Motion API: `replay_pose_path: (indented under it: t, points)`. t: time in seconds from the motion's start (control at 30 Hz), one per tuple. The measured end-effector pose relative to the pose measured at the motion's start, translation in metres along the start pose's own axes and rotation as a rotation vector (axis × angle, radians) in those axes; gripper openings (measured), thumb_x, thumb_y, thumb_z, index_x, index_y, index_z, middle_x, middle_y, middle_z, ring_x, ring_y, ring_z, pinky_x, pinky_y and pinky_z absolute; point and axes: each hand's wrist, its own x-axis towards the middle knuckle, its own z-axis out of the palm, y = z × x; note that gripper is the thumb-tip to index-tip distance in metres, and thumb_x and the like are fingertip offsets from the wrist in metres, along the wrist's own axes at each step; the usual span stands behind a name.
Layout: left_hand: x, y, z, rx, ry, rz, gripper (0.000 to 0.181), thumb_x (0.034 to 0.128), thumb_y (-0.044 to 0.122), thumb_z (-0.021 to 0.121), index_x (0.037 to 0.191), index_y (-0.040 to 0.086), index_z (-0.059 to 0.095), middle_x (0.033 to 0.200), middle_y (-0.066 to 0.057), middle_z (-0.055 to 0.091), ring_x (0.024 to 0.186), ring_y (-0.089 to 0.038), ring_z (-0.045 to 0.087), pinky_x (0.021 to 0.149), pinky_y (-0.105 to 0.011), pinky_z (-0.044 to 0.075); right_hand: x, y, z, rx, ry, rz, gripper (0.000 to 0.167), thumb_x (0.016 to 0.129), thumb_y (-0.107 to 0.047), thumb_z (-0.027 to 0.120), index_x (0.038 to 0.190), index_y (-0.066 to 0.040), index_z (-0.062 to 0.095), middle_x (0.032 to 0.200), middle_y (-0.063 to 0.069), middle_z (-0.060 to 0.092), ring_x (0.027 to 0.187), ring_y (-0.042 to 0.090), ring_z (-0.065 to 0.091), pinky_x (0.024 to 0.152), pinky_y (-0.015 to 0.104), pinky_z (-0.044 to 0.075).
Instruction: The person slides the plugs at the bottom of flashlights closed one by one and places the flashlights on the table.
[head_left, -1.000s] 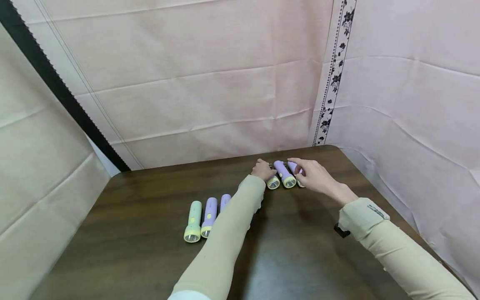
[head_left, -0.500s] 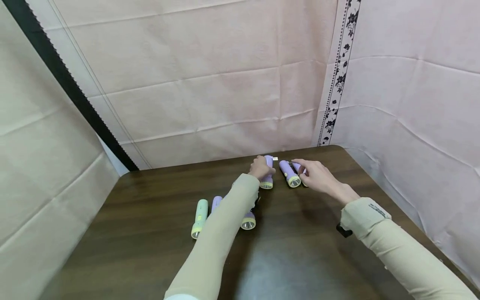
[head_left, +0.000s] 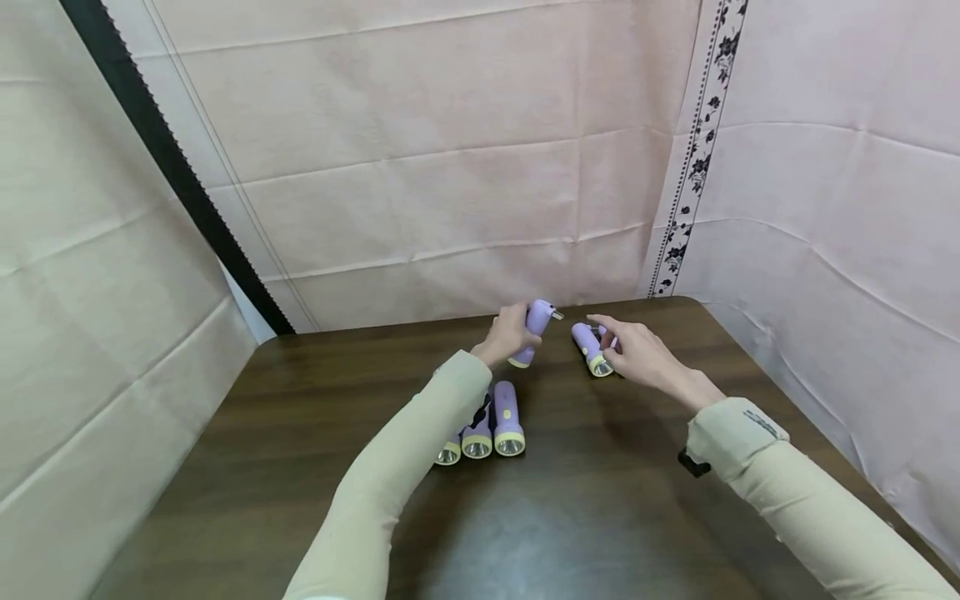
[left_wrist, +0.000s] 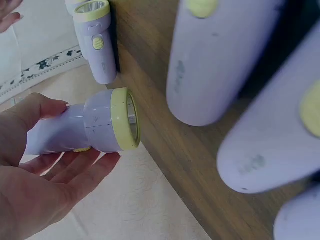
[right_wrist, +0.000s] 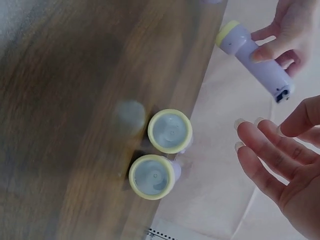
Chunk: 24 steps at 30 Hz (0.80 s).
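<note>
Left hand (head_left: 510, 335): gripping one torch (head_left: 538, 320), now lifted and tilted above the worktop (head_left: 600, 500), beyond the near row (head_left: 508, 412). Far pair (head_left: 588, 343): all left there after this lift. Right hand (head_left: 642, 355): loosely spread alongside, holding nothing.

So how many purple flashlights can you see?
6: one flashlight in the left hand, three flashlights side by side on the table, and two flashlights near the right hand. More may be hidden behind the left sleeve.
</note>
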Motion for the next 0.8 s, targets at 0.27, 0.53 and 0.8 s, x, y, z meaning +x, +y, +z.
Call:
replay_pose_path:
  t: [0.27, 0.53, 0.8]
  points:
    - [-0.012, -0.003, -0.002, 0.002, -0.013, 0.072, 0.046, 0.076, 0.009, 0.077, 0.116, 0.007, 0.053, 0.111, -0.011, 0.066, 0.099, -0.025, 0.065, 0.084, -0.036, 0.054, 0.0, 0.0, 0.012, 0.003, -0.01, -0.042, 0.061, 0.08, 0.0, 0.054, 0.14, -0.009, 0.047, 0.088, 0.006, 0.067, 0.065, 0.011, 0.051, 0.06, 0.028, 0.04]
    - [-0.016, 0.001, -0.003, 0.043, -0.002, 0.087, 0.052, 0.0762, 0.009, 0.078, 0.121, 0.006, 0.053, 0.115, -0.012, 0.065, 0.105, -0.027, 0.064, 0.088, -0.039, 0.053, 0.006, -0.007, 0.015, -0.006, 0.0, -0.09, 0.063, 0.08, -0.001, 0.057, 0.142, -0.009, 0.045, 0.089, 0.005, 0.068, 0.07, 0.011, 0.058, 0.064, 0.03, 0.046]
    - [-0.023, -0.001, 0.003, 0.048, -0.016, 0.113, 0.047, 0.0766, 0.01, 0.079, 0.116, 0.007, 0.052, 0.111, -0.012, 0.065, 0.101, -0.025, 0.064, 0.084, -0.037, 0.053, 0.009, -0.016, 0.02, -0.013, -0.047, -0.107, 0.07, 0.079, -0.002, 0.058, 0.146, -0.016, 0.042, 0.083, -0.002, 0.061, 0.069, 0.009, 0.055, 0.063, 0.027, 0.044]
